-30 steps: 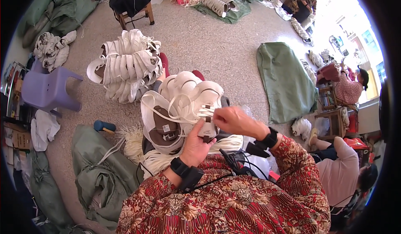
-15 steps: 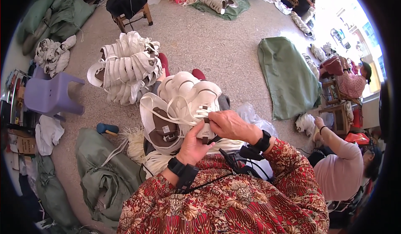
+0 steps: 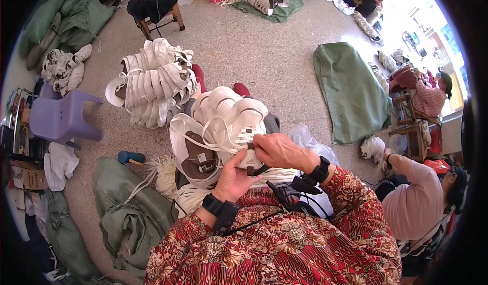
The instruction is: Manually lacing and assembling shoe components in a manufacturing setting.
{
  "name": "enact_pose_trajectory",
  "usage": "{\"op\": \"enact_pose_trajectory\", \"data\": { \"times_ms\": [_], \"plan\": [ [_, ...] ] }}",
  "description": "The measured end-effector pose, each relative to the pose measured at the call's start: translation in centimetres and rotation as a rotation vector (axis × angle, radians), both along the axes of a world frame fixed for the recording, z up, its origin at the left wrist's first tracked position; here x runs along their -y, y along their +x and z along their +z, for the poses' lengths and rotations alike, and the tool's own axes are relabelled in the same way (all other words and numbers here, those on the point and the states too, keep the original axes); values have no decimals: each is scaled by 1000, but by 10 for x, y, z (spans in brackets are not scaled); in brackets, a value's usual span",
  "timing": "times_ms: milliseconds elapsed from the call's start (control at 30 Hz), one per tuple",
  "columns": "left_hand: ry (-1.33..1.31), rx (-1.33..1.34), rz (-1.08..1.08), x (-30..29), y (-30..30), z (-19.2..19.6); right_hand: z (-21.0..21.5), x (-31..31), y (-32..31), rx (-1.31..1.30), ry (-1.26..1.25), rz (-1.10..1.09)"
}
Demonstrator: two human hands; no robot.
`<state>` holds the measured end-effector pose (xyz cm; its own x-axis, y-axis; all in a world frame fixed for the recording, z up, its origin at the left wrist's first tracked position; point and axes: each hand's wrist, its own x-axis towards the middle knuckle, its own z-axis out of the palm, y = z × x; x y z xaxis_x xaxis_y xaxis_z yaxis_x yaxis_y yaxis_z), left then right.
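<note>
A white shoe upper [image 3: 250,114] rests over my lap, with a white shoelace [image 3: 217,141] threaded through part of its front and looping off to the left. Its brown-lined tongue [image 3: 250,158] points toward me. My left hand [image 3: 231,180] holds the upper from the near left, thumb along the tongue and fingers partly hidden beneath. At the right edge of the lace opening, the fingers of my right hand [image 3: 282,152] are pinched together; what lies between them is hidden. Beside it is another white upper with a brown inside [image 3: 196,159], its opening facing up.
A stack of white shoe uppers [image 3: 158,81] stands ahead on the left, near a purple plastic chair [image 3: 63,114]. Bundled white laces [image 3: 166,175] lie by my lap. Green sacks [image 3: 127,203] lie left, a green cloth [image 3: 351,92] right. A co-worker [image 3: 414,203] sits close on the right.
My hands stay almost in place on the upper. The co-worker at the right has shifted slightly, arm and head lower in view.
</note>
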<state>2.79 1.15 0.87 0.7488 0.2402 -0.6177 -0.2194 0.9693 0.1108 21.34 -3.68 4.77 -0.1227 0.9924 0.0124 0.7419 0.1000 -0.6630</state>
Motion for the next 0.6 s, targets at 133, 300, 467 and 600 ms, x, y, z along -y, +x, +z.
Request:
{"op": "enact_pose_trajectory", "data": {
  "times_ms": [133, 300, 467, 600],
  "plan": [
    [-10, -43, -10, -5, -1, 0, 4, -1, -2, -5, -9, 53],
    [-24, -70, -27, -5, 3, 3, -1, -1, 0, 7, 16, 46],
    [-4, 4, -5, -2, -3, -8, -6, 13, 9, -116, 78, -7],
    [63, 91, -15, -3, -23, -6, -32, 80, 85, 80, -127, -376]
  ]
}}
